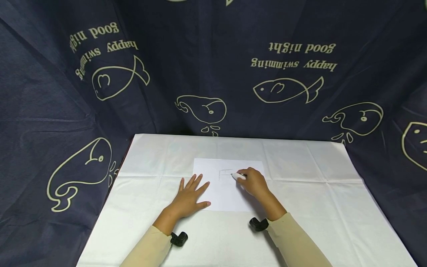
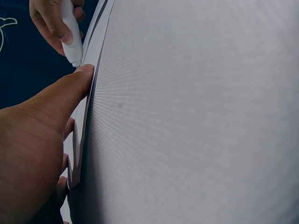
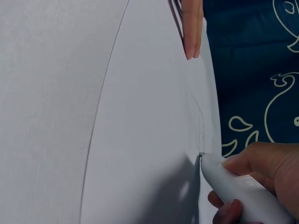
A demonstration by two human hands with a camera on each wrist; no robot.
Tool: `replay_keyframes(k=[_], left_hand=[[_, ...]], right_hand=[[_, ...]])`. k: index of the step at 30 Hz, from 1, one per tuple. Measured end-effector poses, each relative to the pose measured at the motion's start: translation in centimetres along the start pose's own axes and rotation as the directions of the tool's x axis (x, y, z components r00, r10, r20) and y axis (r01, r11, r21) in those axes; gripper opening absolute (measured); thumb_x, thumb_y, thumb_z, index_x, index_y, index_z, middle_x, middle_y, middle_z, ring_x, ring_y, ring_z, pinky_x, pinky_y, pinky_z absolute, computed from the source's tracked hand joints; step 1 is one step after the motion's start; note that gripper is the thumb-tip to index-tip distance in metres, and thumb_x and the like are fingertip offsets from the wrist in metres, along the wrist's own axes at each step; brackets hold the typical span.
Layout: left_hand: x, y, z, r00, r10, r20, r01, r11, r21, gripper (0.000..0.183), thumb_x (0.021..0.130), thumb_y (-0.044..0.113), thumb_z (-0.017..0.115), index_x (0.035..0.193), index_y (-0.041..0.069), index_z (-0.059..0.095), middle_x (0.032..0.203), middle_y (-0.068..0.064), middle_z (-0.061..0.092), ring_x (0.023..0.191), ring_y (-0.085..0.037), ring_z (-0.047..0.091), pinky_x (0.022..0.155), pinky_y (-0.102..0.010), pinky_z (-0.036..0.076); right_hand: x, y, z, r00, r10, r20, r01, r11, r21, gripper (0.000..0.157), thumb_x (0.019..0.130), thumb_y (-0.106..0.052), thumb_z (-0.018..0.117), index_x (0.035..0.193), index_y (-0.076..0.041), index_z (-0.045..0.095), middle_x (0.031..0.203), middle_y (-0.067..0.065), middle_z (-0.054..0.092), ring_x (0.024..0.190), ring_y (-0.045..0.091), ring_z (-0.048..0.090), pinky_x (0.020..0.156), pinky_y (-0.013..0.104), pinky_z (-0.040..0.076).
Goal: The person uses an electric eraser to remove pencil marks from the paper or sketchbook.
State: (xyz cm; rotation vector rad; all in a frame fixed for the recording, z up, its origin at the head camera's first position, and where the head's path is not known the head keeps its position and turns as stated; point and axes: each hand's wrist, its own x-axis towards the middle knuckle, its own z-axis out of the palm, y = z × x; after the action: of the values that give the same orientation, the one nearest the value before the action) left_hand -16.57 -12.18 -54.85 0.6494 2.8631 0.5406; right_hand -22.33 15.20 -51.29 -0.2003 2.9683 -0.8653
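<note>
A sheet of white paper (image 1: 227, 198) lies on the cloth-covered table, with a few thin dark lines (image 1: 225, 170) in its upper middle. My right hand (image 1: 256, 184) pinches a thick white pen (image 3: 240, 191) between thumb and fingers. In the right wrist view the pen's dark tip meets the paper at the end of a line. My left hand (image 1: 187, 198) lies spread across the paper's left edge, fingers straight and apart. In the left wrist view its thumb (image 2: 70, 93) rests along the paper's edge, while the other fingers are mostly hidden behind the hand.
A creased white cloth (image 1: 317, 207) covers the table. Behind and beside it hangs a dark blue fabric (image 1: 213, 55) printed with fish, whales and upside-down lettering. A small black device sits at each wrist, by the beige sleeves (image 1: 150, 244).
</note>
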Motion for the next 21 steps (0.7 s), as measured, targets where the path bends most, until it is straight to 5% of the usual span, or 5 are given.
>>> replay_keyframes(k=[21], left_hand=[[0.03,-0.11,0.08,1.0,-0.006,0.01,0.006,1.0,0.011,0.076,0.096,0.061,0.056,0.16,0.026,0.033,0.172,-0.008,0.013,0.16,-0.033,0.007,0.122,-0.07,0.001]], right_hand=[[0.07,0.15,-0.24,1.0,0.006,0.009,-0.006,1.0,-0.004,0.027,0.09,-0.02,0.073,0.115,-0.011,0.078,0.096,0.009,0.071,0.087,0.025,0.065,0.08,0.044,0.053]])
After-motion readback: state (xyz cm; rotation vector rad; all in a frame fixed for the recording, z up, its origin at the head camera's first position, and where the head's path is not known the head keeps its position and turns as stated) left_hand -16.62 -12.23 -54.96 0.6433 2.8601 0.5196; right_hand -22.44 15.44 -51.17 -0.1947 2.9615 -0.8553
